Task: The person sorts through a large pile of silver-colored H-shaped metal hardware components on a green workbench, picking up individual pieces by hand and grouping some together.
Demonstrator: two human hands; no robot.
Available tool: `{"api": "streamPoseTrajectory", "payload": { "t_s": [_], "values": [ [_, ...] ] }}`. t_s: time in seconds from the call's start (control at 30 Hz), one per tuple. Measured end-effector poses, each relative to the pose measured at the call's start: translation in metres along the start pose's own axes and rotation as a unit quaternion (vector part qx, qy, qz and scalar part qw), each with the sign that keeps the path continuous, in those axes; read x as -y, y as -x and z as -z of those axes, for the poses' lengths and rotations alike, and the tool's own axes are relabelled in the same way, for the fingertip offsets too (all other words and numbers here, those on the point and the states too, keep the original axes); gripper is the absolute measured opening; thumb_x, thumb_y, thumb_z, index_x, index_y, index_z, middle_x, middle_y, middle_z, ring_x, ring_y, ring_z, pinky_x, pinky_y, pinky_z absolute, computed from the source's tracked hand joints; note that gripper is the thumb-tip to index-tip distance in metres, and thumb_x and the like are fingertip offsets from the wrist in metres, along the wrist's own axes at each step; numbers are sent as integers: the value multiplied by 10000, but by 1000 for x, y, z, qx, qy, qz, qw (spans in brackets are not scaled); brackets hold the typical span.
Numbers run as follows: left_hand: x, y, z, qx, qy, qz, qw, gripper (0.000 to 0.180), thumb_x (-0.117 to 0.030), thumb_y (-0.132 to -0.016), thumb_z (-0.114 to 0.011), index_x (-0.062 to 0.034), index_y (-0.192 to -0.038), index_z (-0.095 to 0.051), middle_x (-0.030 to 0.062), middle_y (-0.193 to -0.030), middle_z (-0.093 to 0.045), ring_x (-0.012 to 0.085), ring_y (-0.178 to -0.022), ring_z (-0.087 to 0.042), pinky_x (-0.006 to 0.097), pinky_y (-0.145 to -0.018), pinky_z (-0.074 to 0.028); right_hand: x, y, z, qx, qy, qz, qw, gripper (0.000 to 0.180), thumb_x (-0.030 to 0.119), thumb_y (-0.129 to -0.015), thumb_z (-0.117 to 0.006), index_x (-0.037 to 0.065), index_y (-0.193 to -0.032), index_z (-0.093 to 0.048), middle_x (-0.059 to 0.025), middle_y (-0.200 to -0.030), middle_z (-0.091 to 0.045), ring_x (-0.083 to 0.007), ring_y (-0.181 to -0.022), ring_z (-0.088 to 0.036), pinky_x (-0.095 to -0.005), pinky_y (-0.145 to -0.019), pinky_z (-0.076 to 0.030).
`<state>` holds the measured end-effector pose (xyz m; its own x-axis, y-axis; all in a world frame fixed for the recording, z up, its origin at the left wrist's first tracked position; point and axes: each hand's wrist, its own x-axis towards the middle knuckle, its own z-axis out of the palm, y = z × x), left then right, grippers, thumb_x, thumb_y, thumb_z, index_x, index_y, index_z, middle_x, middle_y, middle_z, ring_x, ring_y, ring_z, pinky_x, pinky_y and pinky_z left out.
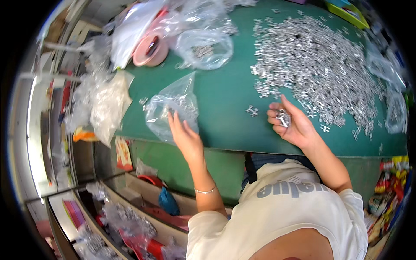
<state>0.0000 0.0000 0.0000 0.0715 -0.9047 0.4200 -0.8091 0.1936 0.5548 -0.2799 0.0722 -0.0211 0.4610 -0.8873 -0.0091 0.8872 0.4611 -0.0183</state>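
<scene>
My right hand point(292, 123) is curled around several small silver metal pieces point(283, 118), held over the near edge of the green table. Left of it, my left hand point(184, 134) rests against a clear plastic bag point(167, 125), its fingers stretched out on the near side. Inside that bag are some silver pieces point(182, 104). A few loose metal pieces point(251, 111) lie on the table between my hands. Beyond my right hand spreads a large heap of the same H-shaped silver pieces point(320, 65).
A pink bowl point(158, 58) with a dark object stands at the far left, beside another clear bag point(216, 54) of metal pieces. Crumpled plastic bags point(110, 108) hang off the table's left side. A yellow-green tray point(349, 15) sits at the far right. Shelves with bagged parts point(123, 221) are lower left.
</scene>
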Motion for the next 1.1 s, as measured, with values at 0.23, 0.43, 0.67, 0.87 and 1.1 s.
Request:
{"api": "streamPoseTrajectory", "payload": {
  "t_s": [0.23,0.43,0.67,0.87,1.1],
  "values": [
    [-34,19,-24,66,265,111,955,483,-12,-825,-536,62,-1256,-331,255,-1215,-428,236,-1108,-462,338,-918,-379,3,19,-51,-194,17,146,970,378,235,-884,-401,-42,-1138,-442,-151,-1055,-469,-286,-995,-461,-413,-894,-381],
    [-48,-3,-34,75,147,3,986,521,-47,-819,-551,49,-1273,-315,245,-1192,-451,302,-1083,-485,357,-877,-411,9,24,-62,-145,-11,188,971,407,238,-881,-365,-2,-1205,-420,-158,-1075,-466,-287,-1032,-445,-398,-925,-358],
    [-138,-2,-23,55,252,-117,959,344,45,-775,-540,16,-1115,-499,137,-1107,-499,228,-936,-529,272,-687,-456,45,53,-29,-177,-36,105,978,226,296,-874,-500,75,-922,-486,-3,-677,-444,-106,-540,-411,-209,-407,-331],
    [-243,-116,2,-16,202,-384,901,326,54,-730,-563,5,-1050,-530,145,-1057,-530,258,-942,-539,311,-767,-441,72,78,-41,-136,3,99,986,252,332,-897,-443,94,-841,-506,23,-545,-368,-87,-388,-305,-223,-328,-217],
    [-440,-286,-29,-144,174,-572,788,198,6,-781,-491,-2,-952,-591,187,-953,-586,337,-906,-554,364,-788,-428,99,100,-40,-128,40,146,980,235,263,-901,-425,56,-833,-513,8,-539,-357,-90,-389,-305,-219,-333,-223]
  ]
}}
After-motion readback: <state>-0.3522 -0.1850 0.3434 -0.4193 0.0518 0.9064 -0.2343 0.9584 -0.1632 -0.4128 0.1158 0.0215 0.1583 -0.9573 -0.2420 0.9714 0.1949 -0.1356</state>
